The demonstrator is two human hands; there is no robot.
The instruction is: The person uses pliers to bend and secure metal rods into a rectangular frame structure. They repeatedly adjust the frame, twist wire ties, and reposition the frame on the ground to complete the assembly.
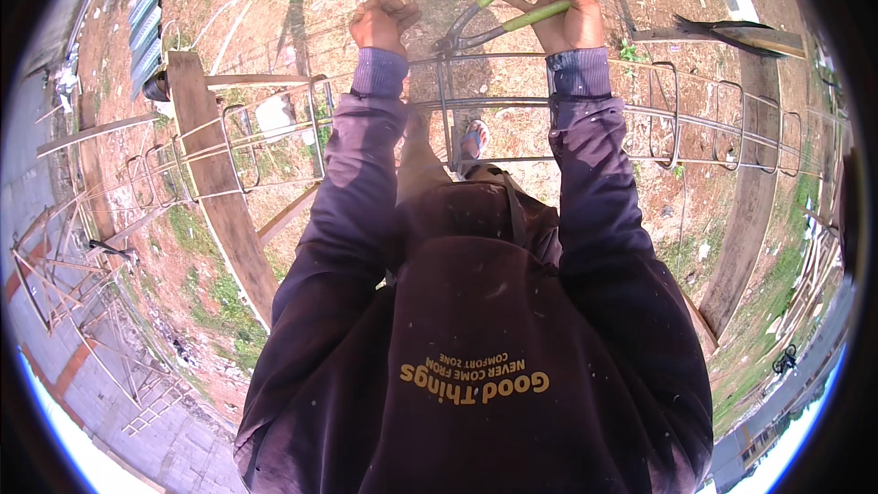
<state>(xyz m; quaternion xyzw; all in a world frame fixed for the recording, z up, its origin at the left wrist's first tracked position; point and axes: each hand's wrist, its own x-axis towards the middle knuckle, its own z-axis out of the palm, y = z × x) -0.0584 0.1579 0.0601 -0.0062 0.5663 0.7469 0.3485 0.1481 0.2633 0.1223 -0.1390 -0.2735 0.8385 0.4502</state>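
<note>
Head view: right hand [564,9] around green-handled pincers [498,11], left hand [381,23] fisted beside.

Your right hand [565,11] grips the green handles of a pair of pincers [498,7], whose dark head meets the top bar of a long rebar cage [512,108]. Your left hand [382,23] is closed in a fist just beside that head, on the same bar. The cage lies level across two wooden trestle beams [218,178], one on your left, one on your right. A foot in a blue sandal [473,139] shows on the bare earth below.
</note>
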